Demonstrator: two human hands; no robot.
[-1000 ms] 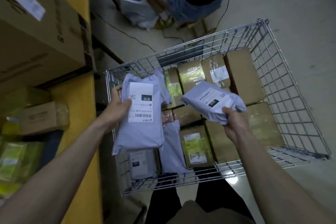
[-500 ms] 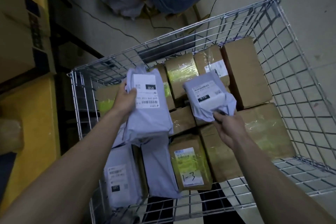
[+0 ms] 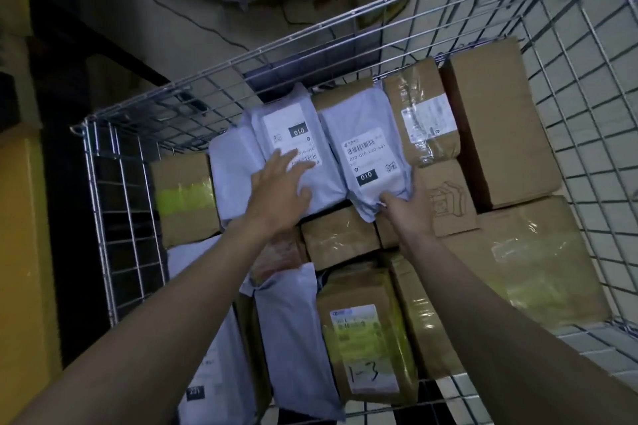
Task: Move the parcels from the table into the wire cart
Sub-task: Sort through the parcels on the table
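Parcels in grey mailers lie side by side atop the boxes at the wire cart's (image 3: 114, 217) far side, toward 12 o'clock. The left hand (image 3: 276, 190) presses flat-fingered on the left mailer (image 3: 262, 148), settling it; the right hand (image 3: 407, 207) pinches the right mailer's (image 3: 362, 141) near end. Their long axes run roughly 11 to 5 o'clock, labels up.

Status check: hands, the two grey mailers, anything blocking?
Left hand flat on left grey mailer. Right hand pinching right grey mailer at its near edge. Both lie on boxes in wire cart. Nothing blocking.
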